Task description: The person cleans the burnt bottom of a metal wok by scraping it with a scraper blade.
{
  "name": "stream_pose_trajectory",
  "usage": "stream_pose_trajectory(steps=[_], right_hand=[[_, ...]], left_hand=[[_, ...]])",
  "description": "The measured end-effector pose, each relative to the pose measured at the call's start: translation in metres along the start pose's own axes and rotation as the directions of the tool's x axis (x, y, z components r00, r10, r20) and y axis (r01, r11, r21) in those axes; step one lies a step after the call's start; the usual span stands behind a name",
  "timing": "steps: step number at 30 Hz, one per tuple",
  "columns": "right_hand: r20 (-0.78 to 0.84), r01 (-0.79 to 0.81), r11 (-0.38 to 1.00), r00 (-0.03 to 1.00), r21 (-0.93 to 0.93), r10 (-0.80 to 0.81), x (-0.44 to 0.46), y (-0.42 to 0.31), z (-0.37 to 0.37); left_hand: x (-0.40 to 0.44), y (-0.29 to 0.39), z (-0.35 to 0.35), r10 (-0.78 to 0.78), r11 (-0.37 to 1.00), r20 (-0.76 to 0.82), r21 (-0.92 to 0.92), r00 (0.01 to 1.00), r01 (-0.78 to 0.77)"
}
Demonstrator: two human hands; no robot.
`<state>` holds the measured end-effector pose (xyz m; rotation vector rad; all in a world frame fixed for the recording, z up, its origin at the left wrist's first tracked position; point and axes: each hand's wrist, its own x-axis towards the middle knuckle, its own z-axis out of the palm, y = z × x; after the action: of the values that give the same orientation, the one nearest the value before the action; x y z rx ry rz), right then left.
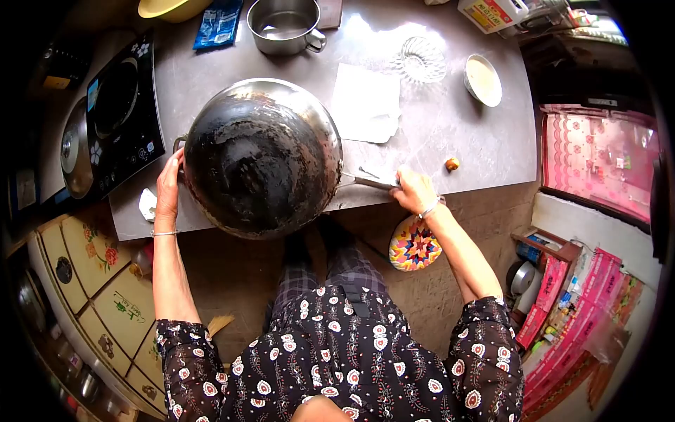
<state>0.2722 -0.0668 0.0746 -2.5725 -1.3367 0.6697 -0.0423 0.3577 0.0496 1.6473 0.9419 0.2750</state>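
A large wok (264,158) is turned so that its blackened, worn underside faces me, over the front edge of the grey table (450,133). My left hand (169,179) grips the small loop handle at the wok's left rim. On the other side my right hand (415,190) is closed round the long handle (373,182). What lies inside the wok is hidden. White paper sheets (365,102) rest just beyond the handle, and a small brown round object (452,164) sits to the right of my right hand.
An induction cooker (119,105) and a metal lid (76,148) are at left. A steel pot (285,28), blue packet (218,24) and yellow bowl (172,8) stand at the back. Rightward are a glass dish (420,60) and white bowl (482,81). A patterned stool (415,245) is below.
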Motion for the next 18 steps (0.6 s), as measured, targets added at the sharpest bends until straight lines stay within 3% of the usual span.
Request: stream_pose_trajectory(steps=[2, 9, 18], right_hand=[[0.011, -0.023, 0.999, 1.0, -0.049, 0.024, 0.017, 0.004, -0.007], [-0.024, -0.015, 0.996, 1.0, -0.084, 0.013, 0.066, 0.013, -0.013], [-0.181, -0.088, 0.993, 0.981, -0.081, 0.072, 0.105, 0.018, -0.018]], left_hand=[[-0.004, 0.002, -0.005, 0.005, 0.995, -0.005, 0.103, 1.0, -0.004], [-0.012, -0.013, -0.008, -0.079, 0.995, 0.002, -0.066, 0.997, 0.079], [-0.034, -0.018, 0.009, -0.05, 0.998, -0.104, 0.035, 0.993, 0.054]])
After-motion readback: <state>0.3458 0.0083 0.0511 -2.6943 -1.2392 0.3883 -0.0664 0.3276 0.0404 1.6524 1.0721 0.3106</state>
